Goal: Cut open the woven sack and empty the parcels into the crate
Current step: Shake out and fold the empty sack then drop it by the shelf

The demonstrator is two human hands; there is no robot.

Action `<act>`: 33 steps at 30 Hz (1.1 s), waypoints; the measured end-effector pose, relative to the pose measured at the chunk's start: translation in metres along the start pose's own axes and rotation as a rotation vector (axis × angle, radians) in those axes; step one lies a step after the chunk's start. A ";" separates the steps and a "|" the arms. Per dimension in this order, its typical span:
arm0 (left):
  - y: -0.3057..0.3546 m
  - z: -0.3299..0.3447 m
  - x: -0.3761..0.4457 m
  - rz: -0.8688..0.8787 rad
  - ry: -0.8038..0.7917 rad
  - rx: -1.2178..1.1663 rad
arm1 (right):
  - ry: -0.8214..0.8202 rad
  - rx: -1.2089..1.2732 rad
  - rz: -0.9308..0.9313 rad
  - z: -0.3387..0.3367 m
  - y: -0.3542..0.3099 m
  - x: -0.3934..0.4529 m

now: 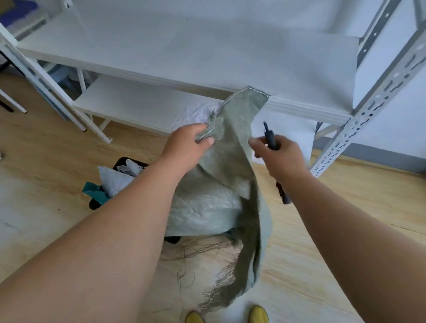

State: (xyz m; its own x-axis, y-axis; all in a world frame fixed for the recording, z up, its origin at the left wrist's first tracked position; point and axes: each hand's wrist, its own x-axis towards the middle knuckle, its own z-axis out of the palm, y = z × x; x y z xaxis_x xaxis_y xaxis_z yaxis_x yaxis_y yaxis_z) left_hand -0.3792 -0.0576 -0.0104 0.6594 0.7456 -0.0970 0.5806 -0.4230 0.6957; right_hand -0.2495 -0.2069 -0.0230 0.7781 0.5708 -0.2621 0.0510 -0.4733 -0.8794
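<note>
Left hand (187,144) has its fingers curled tight over the hemmed edge of the woven sack (232,159), lifting it high, arm outstretched. Right hand (279,156) grips a dark cutter (270,137), blade upward. The sack's frayed end trails over the black crate (128,163), parcels (117,179) inside.

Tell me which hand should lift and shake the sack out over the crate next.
Left, probably. The left hand already pinches the woven sack at its raised hemmed edge, so its grip is set. The right hand is occupied holding the cutter, beside the sack. The black crate with parcels sits on the left.
</note>
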 end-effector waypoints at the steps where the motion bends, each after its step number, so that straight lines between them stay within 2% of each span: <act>1: 0.007 0.003 -0.002 0.069 -0.014 0.017 | 0.009 0.008 0.008 0.000 -0.011 0.002; 4: 0.032 0.014 -0.012 0.231 -0.118 0.082 | -0.059 0.035 0.101 -0.001 -0.039 0.005; 7: 0.045 0.025 -0.025 0.284 -0.232 0.105 | -0.064 -0.105 0.121 -0.006 -0.050 0.008; 9: 0.038 0.024 -0.032 0.190 -0.290 0.078 | 0.029 -0.216 0.076 -0.013 -0.051 0.011; 10: 0.028 0.022 -0.034 0.110 -0.337 0.158 | 0.068 -0.247 0.035 -0.018 -0.051 0.011; 13: 0.000 0.007 -0.040 -0.096 -0.488 0.614 | 0.057 -0.302 -0.111 -0.027 -0.049 0.012; 15: -0.008 -0.003 -0.041 -0.093 -0.329 0.724 | -0.088 -0.326 -0.196 -0.031 -0.045 0.011; 17: -0.006 -0.006 -0.036 0.022 -0.065 0.674 | -0.269 -0.393 -0.261 -0.035 -0.045 0.007; 18: -0.001 -0.006 -0.032 0.095 0.011 0.628 | -0.348 -0.442 -0.290 -0.037 -0.046 0.006; 21: 0.023 -0.006 -0.028 0.296 -0.019 0.657 | -0.514 -0.582 -0.376 -0.043 -0.053 -0.003; 23: 0.034 -0.005 -0.026 0.386 -0.091 0.759 | -0.535 -0.654 -0.429 -0.048 -0.060 -0.007; 25: 0.040 -0.005 -0.021 0.390 -0.212 0.851 | -0.498 -0.719 -0.463 -0.055 -0.065 -0.008; 27: 0.047 -0.006 -0.019 0.352 -0.225 0.924 | -0.350 -0.748 -0.485 -0.060 -0.064 -0.005; 30: 0.054 -0.013 -0.016 0.241 0.016 0.923 | 0.073 -0.611 -0.416 -0.071 -0.056 0.001; 32: 0.056 -0.013 -0.017 0.209 0.136 0.833 | 0.243 -0.574 -0.339 -0.079 -0.054 -0.001; 33: 0.057 -0.012 -0.017 0.183 0.120 0.813 | 0.284 -0.575 -0.326 -0.080 -0.056 -0.003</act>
State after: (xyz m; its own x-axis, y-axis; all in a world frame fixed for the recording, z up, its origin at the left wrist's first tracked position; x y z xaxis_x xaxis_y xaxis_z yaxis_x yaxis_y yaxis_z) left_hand -0.3629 -0.0888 0.0395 0.7479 0.6594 0.0758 0.6631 -0.7475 -0.0403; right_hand -0.2042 -0.2362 0.0586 0.7960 0.5837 0.1603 0.5691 -0.6314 -0.5267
